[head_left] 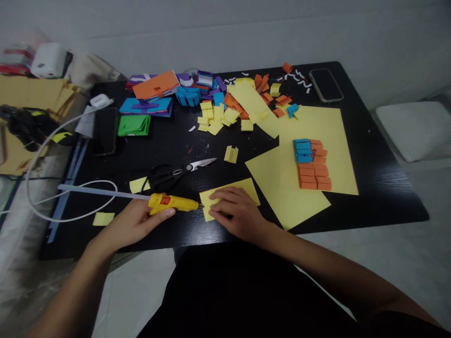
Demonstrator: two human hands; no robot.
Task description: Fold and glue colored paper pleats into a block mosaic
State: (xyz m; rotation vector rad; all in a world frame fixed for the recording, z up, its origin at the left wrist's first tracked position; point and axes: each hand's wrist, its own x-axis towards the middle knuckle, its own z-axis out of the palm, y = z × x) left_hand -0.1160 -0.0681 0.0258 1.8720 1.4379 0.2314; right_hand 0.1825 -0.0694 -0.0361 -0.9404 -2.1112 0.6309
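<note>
Black tabletop (380,202) stands against a plain grey wall (246,37), strewn toward the back with small folded paper pieces (213,115). My left hand (139,225) is wrapped around a yellow glue gun (176,203), thumb along its near side; its other fingers are mostly hidden, so I cannot tell whether the trigger is pressed. Out of the gun's back juts a long glue stick (102,191). My right hand (241,216) lies over a yellow card (250,188) near the front edge, fingers half bent and close together; whether they pinch something or only press the card down, I cannot tell. The nozzle (199,205) is at the card's left end, too close for me to say if it touches.

I take the step in hand to be gluing at that end. As I judge it, the next move calls for a small, steady dab, right fingertips clear of the nozzle. Scissors (188,168) lie just beyond the gun, and to my right orange blocks (314,176) and blue blocks (303,151) rest together on a yellow sheet (317,124)
</note>
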